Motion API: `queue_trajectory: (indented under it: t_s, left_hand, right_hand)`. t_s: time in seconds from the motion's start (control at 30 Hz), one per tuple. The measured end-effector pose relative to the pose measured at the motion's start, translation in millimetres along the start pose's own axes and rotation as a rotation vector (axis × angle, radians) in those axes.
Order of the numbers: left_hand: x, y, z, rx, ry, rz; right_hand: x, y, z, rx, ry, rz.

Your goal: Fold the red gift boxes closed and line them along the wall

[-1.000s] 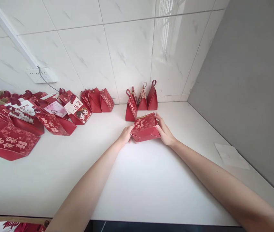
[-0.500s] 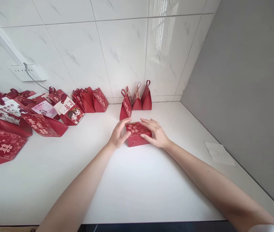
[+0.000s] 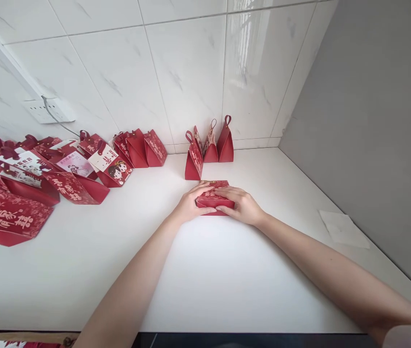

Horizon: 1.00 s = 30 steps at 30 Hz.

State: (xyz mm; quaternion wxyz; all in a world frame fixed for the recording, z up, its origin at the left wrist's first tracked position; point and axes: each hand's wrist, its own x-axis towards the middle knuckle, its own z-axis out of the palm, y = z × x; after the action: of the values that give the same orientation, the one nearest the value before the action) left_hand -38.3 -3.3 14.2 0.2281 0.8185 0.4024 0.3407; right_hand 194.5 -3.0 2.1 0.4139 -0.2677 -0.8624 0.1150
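Observation:
A red paper gift box (image 3: 209, 197) with pale lettering lies on the white countertop (image 3: 198, 270) in front of me. My left hand (image 3: 190, 204) grips its left side, thumb along the near face and fingers over the top. On the right side my right hand (image 3: 242, 204) is closed the same way, its fingers across the lid and its thumb on the near face. The two thumbs nearly meet. Much of the box is hidden under my fingers. Just behind it stands a red triangular gift box (image 3: 193, 159) with a loop handle.
Two more triangular boxes, one being a plain red box (image 3: 226, 145), stand against the tiled wall (image 3: 187, 72). Several red gift boxes (image 3: 77, 186) crowd the left side. A white paper sheet (image 3: 343, 228) lies by the grey panel (image 3: 364, 121) at right.
Both hands have closed in on the red gift box, from loosely around it to gripping its sides. The whole view has shifted slightly.

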Motion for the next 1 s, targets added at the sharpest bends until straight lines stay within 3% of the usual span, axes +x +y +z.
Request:
queue_trajectory:
  t_s: [0.4, 0.73, 0.8, 0.87, 0.93, 1.0]
  left_hand:
    - [1.2, 2.0, 0.5, -0.064, -0.014, 0.018]
    - [-0.1, 0.3, 3.0, -0.005, 0.084, -0.007]
    - [-0.7, 2.7, 4.0, -0.013, 0.092, -0.051]
    - [-0.3, 4.3, 5.5, -0.014, 0.155, -0.130]
    - [1.3, 4.2, 7.1, -0.021, 0.274, -0.270]
    - [3.7, 3.1, 8.2, -0.072, 0.348, -0.441]
  right_hand:
    - [1.6, 2.7, -0.5, 0.077, -0.009, 0.037]
    - [-2.3, 6.4, -0.9, 0.088, -0.034, 0.031]
    - [-1.8, 2.8, 0.0, 0.142, -0.008, 0.102]
    - [-1.0, 0.4, 1.6, 0.216, 0.099, 0.286]
    - [-0.3, 1.2, 3.0, 0.281, 0.240, 0.519]
    - [-0.2, 4.6, 3.6, 0.321, 0.294, 0.657]
